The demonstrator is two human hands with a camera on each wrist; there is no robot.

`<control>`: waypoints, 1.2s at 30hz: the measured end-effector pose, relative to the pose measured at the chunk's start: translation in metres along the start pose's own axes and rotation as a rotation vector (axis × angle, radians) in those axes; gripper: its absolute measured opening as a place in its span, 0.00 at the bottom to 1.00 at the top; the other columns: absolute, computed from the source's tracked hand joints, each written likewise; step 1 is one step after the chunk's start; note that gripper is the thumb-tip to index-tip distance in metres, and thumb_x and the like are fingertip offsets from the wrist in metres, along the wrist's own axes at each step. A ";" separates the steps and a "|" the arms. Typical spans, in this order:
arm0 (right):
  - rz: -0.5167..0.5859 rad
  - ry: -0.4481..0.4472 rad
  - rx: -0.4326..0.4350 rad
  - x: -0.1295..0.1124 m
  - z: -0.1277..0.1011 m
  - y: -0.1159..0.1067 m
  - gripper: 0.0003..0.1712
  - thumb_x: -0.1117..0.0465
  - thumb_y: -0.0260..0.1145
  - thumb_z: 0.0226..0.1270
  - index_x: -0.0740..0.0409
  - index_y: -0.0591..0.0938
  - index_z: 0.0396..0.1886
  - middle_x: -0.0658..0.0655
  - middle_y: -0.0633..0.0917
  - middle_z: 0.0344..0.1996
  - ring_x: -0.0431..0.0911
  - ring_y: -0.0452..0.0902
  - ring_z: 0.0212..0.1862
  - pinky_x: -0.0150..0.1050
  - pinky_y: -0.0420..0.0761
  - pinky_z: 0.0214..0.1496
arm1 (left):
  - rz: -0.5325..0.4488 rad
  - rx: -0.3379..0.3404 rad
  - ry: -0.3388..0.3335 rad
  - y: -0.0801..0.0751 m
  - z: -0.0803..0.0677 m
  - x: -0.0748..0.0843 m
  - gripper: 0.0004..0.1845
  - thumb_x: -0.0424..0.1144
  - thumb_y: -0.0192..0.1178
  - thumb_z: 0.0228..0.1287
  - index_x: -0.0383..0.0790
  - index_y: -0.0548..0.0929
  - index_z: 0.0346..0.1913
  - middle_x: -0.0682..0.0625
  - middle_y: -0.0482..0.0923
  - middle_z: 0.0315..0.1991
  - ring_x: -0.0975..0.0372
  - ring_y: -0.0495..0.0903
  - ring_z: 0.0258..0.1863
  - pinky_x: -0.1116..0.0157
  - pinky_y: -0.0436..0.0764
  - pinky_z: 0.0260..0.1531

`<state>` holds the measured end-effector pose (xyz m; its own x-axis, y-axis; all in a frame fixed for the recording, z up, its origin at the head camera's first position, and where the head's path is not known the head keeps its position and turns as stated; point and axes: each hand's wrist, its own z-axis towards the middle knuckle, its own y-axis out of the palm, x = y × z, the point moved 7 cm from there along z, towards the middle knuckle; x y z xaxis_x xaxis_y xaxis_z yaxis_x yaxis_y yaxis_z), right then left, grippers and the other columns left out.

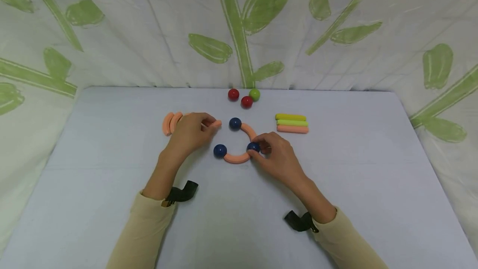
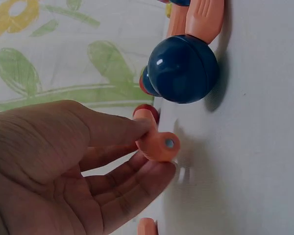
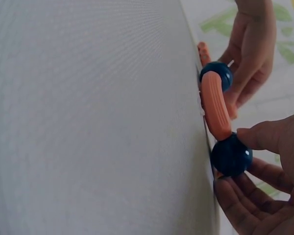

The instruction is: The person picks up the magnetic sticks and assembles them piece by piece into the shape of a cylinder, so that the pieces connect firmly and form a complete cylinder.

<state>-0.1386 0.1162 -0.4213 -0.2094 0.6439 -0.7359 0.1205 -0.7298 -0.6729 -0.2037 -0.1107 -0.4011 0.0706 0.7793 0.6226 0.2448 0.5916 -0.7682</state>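
Left hand (image 1: 192, 130) pinching orange curved rod (image 2: 157, 142), tip just left of top blue ball (image 1: 235, 123). Right hand (image 1: 278, 157) gripping right blue ball (image 1: 253, 147), joined by 2 orange arcs to 2 other blue balls, mid-worktop (image 1: 336, 186).

place: home-like play table | evidence: pale tablecloth (image 1: 112, 219); flower-print curtain (image 1: 149, 32) behind

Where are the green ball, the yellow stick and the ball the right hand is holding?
green ball (image 1: 254, 94), head view, its middle
yellow stick (image 1: 290, 117), head view, middle of its length
held blue ball (image 1: 252, 147), head view, its top
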 end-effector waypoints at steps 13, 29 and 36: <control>0.008 -0.008 -0.004 -0.001 0.002 0.000 0.18 0.57 0.78 0.68 0.57 0.86 0.53 0.55 0.88 0.44 0.45 0.84 0.43 0.41 0.90 0.50 | -0.114 -0.067 -0.034 0.008 0.003 -0.001 0.20 0.52 0.65 0.76 0.41 0.89 0.58 0.46 0.91 0.52 0.53 0.90 0.50 0.53 0.87 0.52; 0.003 -0.014 -0.004 0.001 0.001 0.000 0.16 0.58 0.77 0.69 0.58 0.86 0.52 0.55 0.87 0.42 0.45 0.84 0.42 0.40 0.89 0.49 | -0.131 -0.070 -0.035 0.014 0.003 -0.002 0.21 0.51 0.66 0.75 0.39 0.89 0.58 0.44 0.91 0.52 0.52 0.90 0.51 0.52 0.87 0.52; 0.002 -0.023 -0.004 0.000 0.000 0.000 0.17 0.57 0.77 0.68 0.58 0.86 0.53 0.55 0.88 0.43 0.45 0.83 0.42 0.41 0.89 0.49 | -0.155 -0.110 -0.072 0.016 0.004 -0.004 0.22 0.53 0.66 0.74 0.41 0.89 0.58 0.46 0.91 0.54 0.52 0.89 0.54 0.52 0.86 0.54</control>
<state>-0.1386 0.1165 -0.4212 -0.2312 0.6367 -0.7357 0.1249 -0.7305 -0.6714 -0.2043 -0.1036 -0.4166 -0.0445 0.6959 0.7168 0.3517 0.6825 -0.6407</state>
